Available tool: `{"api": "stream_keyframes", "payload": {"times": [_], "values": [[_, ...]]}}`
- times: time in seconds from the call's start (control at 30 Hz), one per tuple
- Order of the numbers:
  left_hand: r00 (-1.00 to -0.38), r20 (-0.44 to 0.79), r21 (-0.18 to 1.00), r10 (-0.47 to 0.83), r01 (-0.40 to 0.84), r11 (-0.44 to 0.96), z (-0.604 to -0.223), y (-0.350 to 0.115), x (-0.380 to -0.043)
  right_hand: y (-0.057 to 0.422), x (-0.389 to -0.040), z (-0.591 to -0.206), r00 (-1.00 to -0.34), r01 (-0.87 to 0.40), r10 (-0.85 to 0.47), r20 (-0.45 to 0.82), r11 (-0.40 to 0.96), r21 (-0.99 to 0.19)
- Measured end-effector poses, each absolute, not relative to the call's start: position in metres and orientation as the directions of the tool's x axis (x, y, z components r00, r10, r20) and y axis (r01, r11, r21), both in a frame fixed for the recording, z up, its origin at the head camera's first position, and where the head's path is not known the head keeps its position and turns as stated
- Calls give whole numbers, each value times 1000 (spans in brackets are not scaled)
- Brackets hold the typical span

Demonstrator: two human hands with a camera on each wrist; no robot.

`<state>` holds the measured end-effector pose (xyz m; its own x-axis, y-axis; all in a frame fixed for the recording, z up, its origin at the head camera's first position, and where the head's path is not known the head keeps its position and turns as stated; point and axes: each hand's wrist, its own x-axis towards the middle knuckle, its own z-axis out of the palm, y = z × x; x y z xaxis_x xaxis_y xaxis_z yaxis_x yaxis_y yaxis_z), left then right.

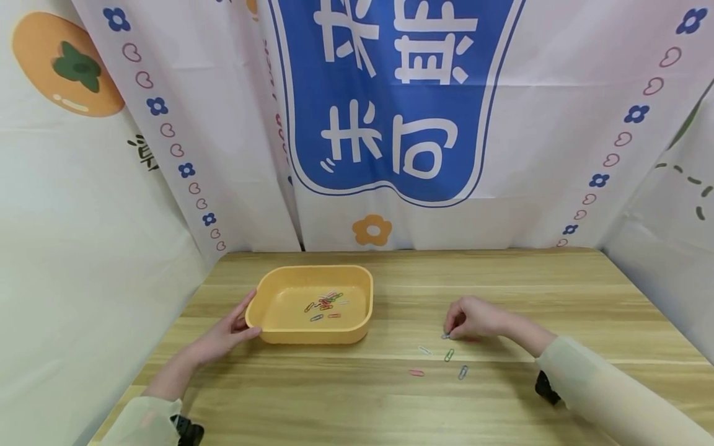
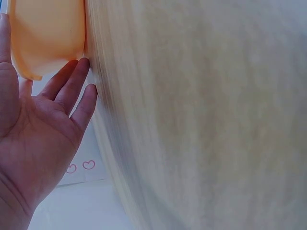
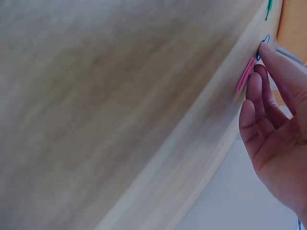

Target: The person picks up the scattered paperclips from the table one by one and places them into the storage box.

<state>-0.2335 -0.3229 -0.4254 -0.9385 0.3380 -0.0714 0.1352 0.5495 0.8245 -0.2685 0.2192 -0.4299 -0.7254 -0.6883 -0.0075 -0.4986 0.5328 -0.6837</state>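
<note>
In the head view my left hand (image 1: 223, 334) touches the left end of a yellow tray (image 1: 312, 336), thumb near its front corner and fingers along its side. The left wrist view shows this hand's fingers fairly straight, tips against the tray wall (image 2: 48, 33). Farther right, my right hand (image 1: 474, 317) pinches a blue paper clip (image 1: 445, 336) low over the table. In the right wrist view the thumb overlaps this blue paper clip (image 3: 266, 38). Close beside the fingertips lies a pink paper clip (image 3: 244, 75), mostly covered by the hand in the head view.
Several coloured paper clips (image 1: 325, 303) lie in the tray. In front of the right hand are a white clip (image 1: 425, 350), a green clip (image 1: 449, 355), a pink clip (image 1: 416, 373) and a blue clip (image 1: 463, 372). Printed cloth (image 1: 245, 186) hangs behind the wooden table (image 1: 346, 396).
</note>
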Motion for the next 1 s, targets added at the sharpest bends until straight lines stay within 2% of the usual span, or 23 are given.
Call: {"api": "stream_keyframes", "payload": {"times": [0.63, 1.0], "values": [[-940, -72, 823, 334, 133, 552, -426, -324, -233, 217, -269, -423, -735, -464, -676, -55, 561, -685], [-940, -74, 832, 333, 126, 541, -426, -324, -233, 207, -279, -404, -724, -529, -689, 41, 516, -674]]}}
